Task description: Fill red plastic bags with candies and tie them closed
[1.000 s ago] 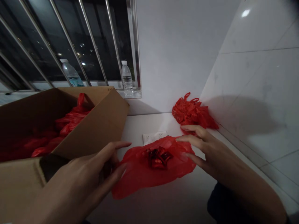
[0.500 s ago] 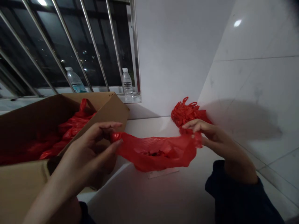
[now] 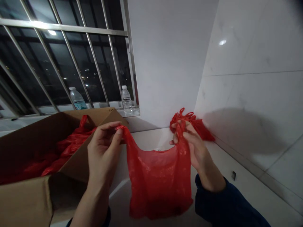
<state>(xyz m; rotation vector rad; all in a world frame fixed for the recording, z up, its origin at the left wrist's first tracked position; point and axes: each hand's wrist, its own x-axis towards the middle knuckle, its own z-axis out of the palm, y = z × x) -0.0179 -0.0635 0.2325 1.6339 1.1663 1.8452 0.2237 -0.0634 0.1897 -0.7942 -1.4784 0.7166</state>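
The red plastic bag hangs in the air between my hands, above the white counter, its body drooping in front of me. My left hand pinches one handle loop between thumb and fingertips; my right hand is closed around the other, so both hands are clenched on the bag. It looks thin, soft and very light, a film that crumples and slides easily, so I judge the handles the surest place to hold it. Something small may weigh down the bottom, but I cannot tell what.

I count one bag in my hands. Behind my right hand, in the corner against the tiled wall, lies one heap of red bags, too tangled to count. To my left stands one open cardboard box with more red bags inside. Two water bottles stand on the sill by the barred window.
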